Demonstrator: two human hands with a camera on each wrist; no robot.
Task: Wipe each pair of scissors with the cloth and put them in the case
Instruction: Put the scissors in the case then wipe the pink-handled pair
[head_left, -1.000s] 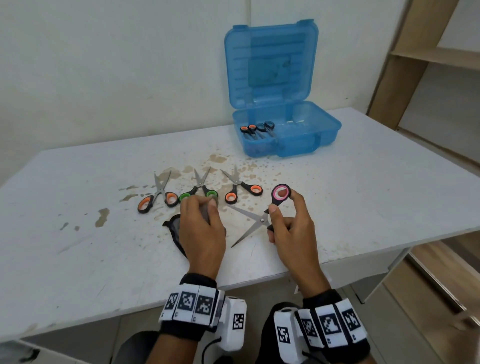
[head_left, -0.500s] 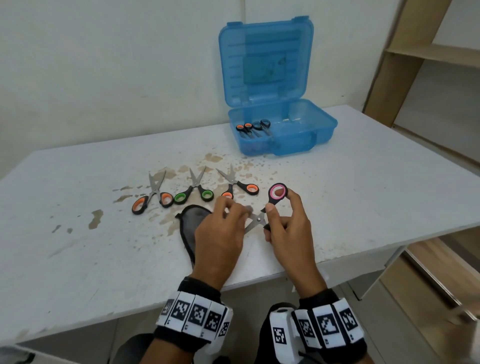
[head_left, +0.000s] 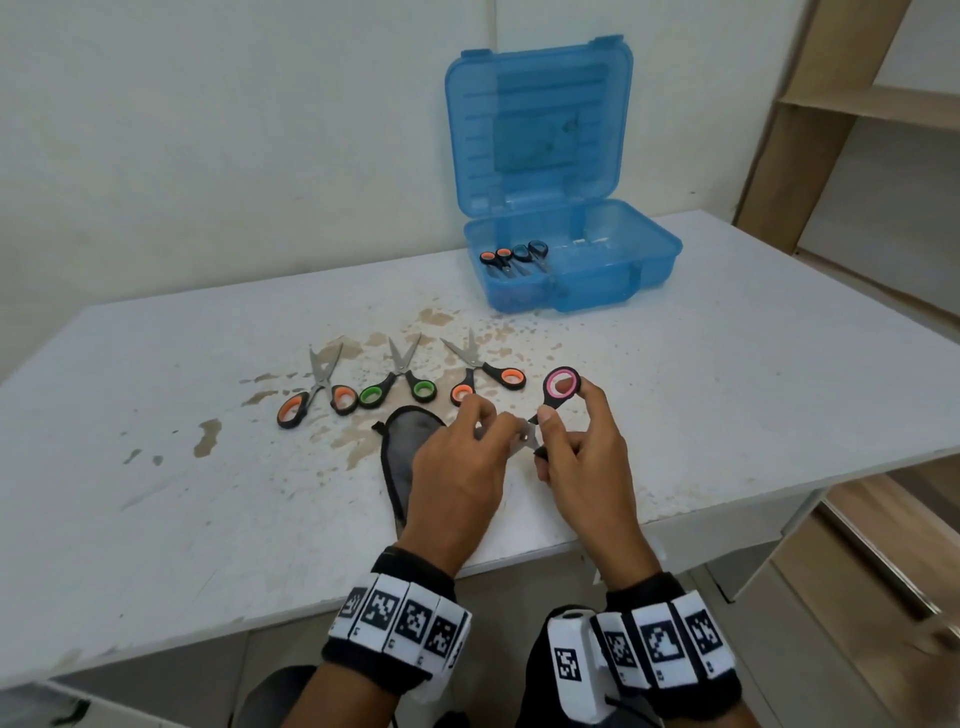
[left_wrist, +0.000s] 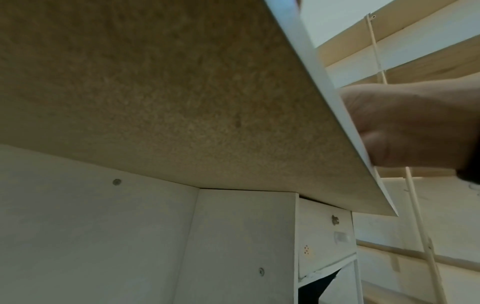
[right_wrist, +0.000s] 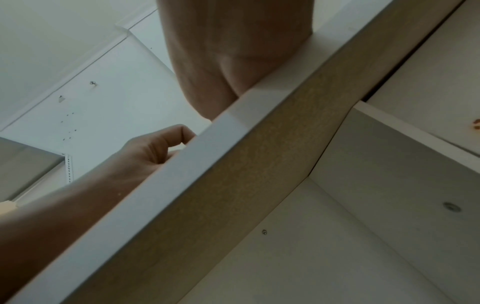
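only head cam shows grips: right hand (head_left: 584, 457) pinching pink scissors (head_left: 550, 397), left hand (head_left: 460, 467) fingers curled on blades; wrist cams under table (left_wrist: 182, 92).

Head above; wrists beneath table (head_left: 208, 519) edge.

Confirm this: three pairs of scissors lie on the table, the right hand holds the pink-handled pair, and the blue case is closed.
Wrong on the case. The head view shows the blue case open, lid upright. The rest stands.
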